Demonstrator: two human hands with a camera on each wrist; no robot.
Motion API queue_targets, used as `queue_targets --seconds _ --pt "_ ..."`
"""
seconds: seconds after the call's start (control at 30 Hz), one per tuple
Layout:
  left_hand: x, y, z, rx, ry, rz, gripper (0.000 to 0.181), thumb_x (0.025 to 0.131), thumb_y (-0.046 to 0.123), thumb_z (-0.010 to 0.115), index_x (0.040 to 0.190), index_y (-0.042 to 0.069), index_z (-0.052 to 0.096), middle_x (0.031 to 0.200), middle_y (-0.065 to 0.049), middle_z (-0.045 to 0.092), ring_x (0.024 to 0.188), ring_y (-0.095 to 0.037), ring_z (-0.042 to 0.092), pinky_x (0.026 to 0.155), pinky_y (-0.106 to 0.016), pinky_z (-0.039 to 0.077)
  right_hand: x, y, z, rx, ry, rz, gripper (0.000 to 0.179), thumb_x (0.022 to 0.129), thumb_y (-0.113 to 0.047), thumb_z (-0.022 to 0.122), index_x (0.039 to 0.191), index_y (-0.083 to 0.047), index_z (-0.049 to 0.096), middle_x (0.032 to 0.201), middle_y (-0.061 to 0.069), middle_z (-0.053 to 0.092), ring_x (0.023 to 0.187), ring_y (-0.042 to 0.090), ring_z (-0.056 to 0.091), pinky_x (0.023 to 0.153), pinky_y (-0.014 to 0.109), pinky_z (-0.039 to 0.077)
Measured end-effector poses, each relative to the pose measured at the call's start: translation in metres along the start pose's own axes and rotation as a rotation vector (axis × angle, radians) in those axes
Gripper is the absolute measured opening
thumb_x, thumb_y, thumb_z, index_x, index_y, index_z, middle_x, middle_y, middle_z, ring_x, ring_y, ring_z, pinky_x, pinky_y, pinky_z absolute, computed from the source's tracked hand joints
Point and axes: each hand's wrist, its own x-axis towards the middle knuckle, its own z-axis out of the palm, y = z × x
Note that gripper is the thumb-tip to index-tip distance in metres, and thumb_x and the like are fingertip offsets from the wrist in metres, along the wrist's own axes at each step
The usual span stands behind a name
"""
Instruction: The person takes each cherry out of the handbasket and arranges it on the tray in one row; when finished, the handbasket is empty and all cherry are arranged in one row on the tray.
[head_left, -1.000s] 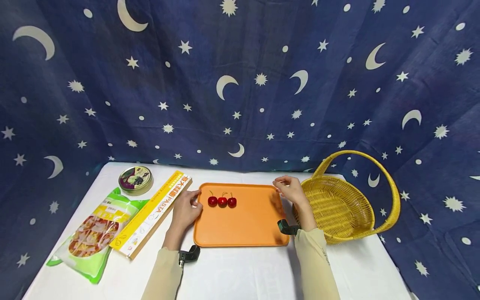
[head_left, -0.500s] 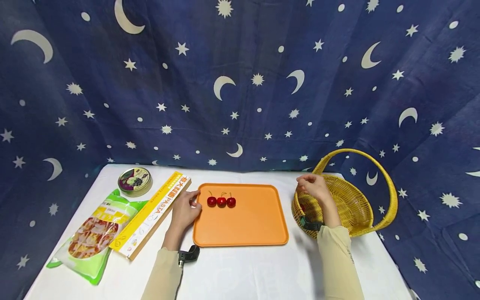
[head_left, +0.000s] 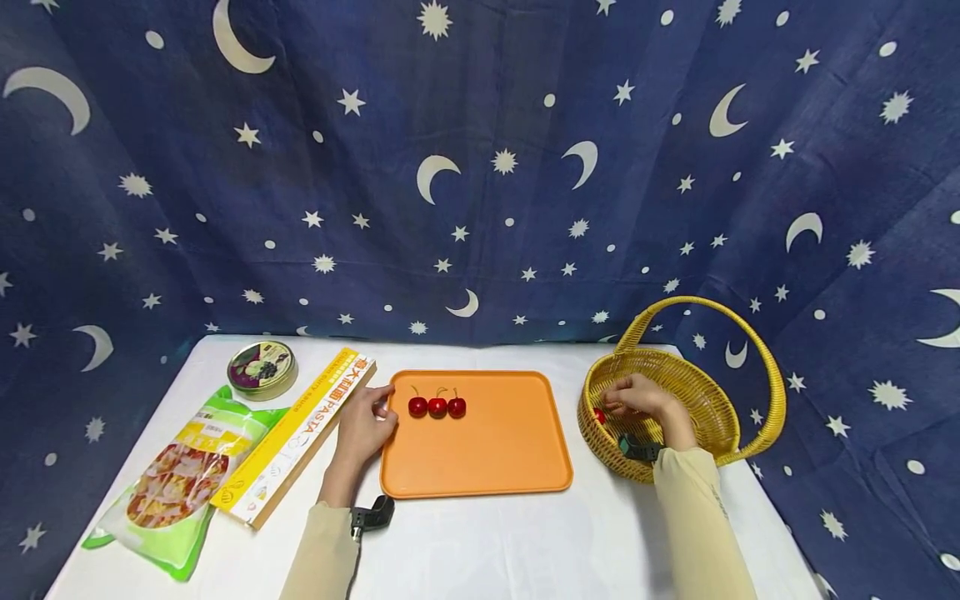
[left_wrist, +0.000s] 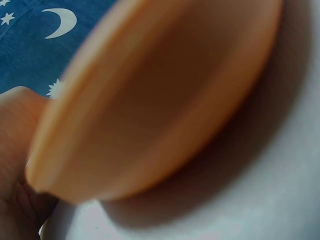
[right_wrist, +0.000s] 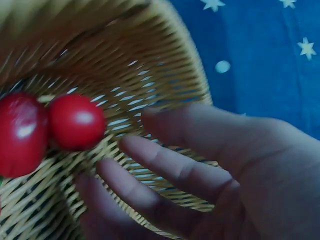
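My left hand [head_left: 366, 423] holds the left rim of the orange tray [head_left: 495, 458], thumb and index finger at its edge. The left wrist view shows that tray [left_wrist: 165, 100] close up, with part of the hand [left_wrist: 17, 150] beside its corner. Three red cherries with stems [head_left: 437, 407] sit in a row on the tray's upper left. My right hand [head_left: 641, 398] is inside the yellow wicker basket [head_left: 701, 392]. In the right wrist view its fingers [right_wrist: 175, 162] are spread and hold nothing, close to a round red cherry [right_wrist: 76, 122] and a darker red fruit [right_wrist: 21, 135] in the basket.
Left of the tray lie a pasta box [head_left: 300, 437], a green-and-clear food bag [head_left: 187, 475] and a round tin [head_left: 262, 370]. The basket's tall arched handle [head_left: 776, 400] rises on the right. A blue star-patterned cloth [head_left: 480, 208] hangs behind the white table.
My right hand has moved right from the tray's right edge, over the basket's rim and down into it. The left hand has stayed at the tray's left rim.
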Motion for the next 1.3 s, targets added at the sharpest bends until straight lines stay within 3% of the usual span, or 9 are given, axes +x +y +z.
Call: queue_targets --seconds 0.33,0.5,0.7,0.9,1.1,1.3 --pt "0.000 -0.002 0.001 -0.004 0.026 0.037 0.045 0.069 0.002 0.069 0.114 -0.002 0.071 0.099 -0.018 0.065 0.073 -0.023 0.061 0.073 -0.041 0.047 0.008 0.014 0.002 0.088 -0.180 0.064 0.027 0.096 -0.010 0.054 0.113 0.009 0.065 0.090 0.005 0.070 0.079 0.018 0.069 0.069 0.031 0.056" --pt "0.001 -0.002 0.000 -0.002 0.020 0.036 0.045 0.070 0.002 0.069 0.115 -0.002 0.071 0.097 -0.017 0.065 0.073 -0.022 0.060 0.072 -0.040 0.045 0.012 0.017 0.002 0.130 -0.213 0.061 0.023 0.094 -0.007 0.057 0.112 0.005 0.066 0.089 0.002 0.069 0.079 0.016 0.067 0.069 0.030 0.056" --pt "0.002 -0.001 0.000 0.000 0.017 0.027 0.044 0.070 0.002 0.069 0.114 -0.002 0.071 0.098 -0.016 0.065 0.075 -0.024 0.060 0.073 -0.040 0.045 0.015 0.021 0.004 0.096 -0.229 0.031 0.023 0.090 -0.005 0.059 0.111 0.006 0.063 0.082 0.000 0.066 0.072 0.011 0.060 0.064 0.025 0.051" --pt "0.001 -0.002 0.001 -0.002 0.009 0.016 0.045 0.071 0.003 0.070 0.115 -0.002 0.070 0.099 -0.016 0.065 0.074 -0.022 0.060 0.073 -0.040 0.045 0.010 0.022 -0.002 0.119 -0.210 0.025 0.032 0.094 -0.009 0.055 0.119 0.010 0.060 0.088 0.002 0.068 0.078 0.015 0.067 0.064 0.025 0.053" --pt "0.000 -0.001 0.001 -0.011 0.002 0.006 0.047 0.070 0.001 0.070 0.117 -0.002 0.070 0.100 -0.017 0.064 0.072 -0.020 0.062 0.072 -0.039 0.046 -0.002 0.024 -0.012 0.153 -0.195 -0.069 0.043 0.097 -0.009 0.050 0.131 0.017 0.049 0.100 0.008 0.069 0.082 0.018 0.068 0.072 0.030 0.056" --pt "0.002 0.000 0.001 -0.002 0.007 0.001 0.046 0.071 0.002 0.069 0.117 -0.002 0.070 0.100 -0.016 0.064 0.076 -0.022 0.060 0.075 -0.040 0.045 -0.007 0.025 -0.015 0.180 -0.072 -0.128 0.040 0.097 -0.007 0.048 0.129 0.018 0.051 0.098 0.006 0.068 0.079 0.016 0.068 0.077 0.035 0.057"
